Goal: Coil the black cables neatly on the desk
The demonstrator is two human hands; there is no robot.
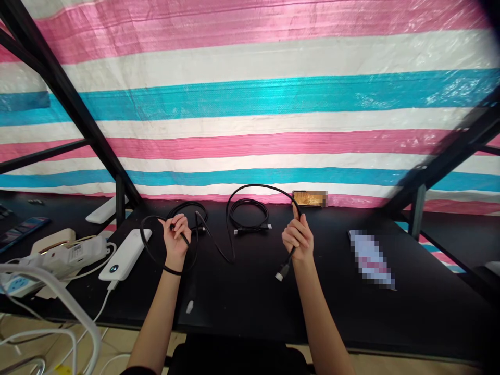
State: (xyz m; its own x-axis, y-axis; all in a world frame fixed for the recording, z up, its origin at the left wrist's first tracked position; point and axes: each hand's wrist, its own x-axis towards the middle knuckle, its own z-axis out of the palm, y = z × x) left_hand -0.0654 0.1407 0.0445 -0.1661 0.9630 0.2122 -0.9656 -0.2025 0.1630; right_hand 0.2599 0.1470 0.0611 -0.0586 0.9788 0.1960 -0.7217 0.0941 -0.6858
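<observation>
Head view: from our seat, our left hand (pixel 178 235) at eleven o'clock and right hand (pixel 298 237) at one curl closed around a black cable (pixel 253 185), spread between them. We judge ours mostly uncoiled; one coiled cable (pixel 191 202) lies at eleven, another coil (pixel 250 228) at twelve.

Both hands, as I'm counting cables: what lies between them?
In the head view, a held cable curves from left hand to right hand; between them lie a coiled cable and part of a second coil.
</observation>
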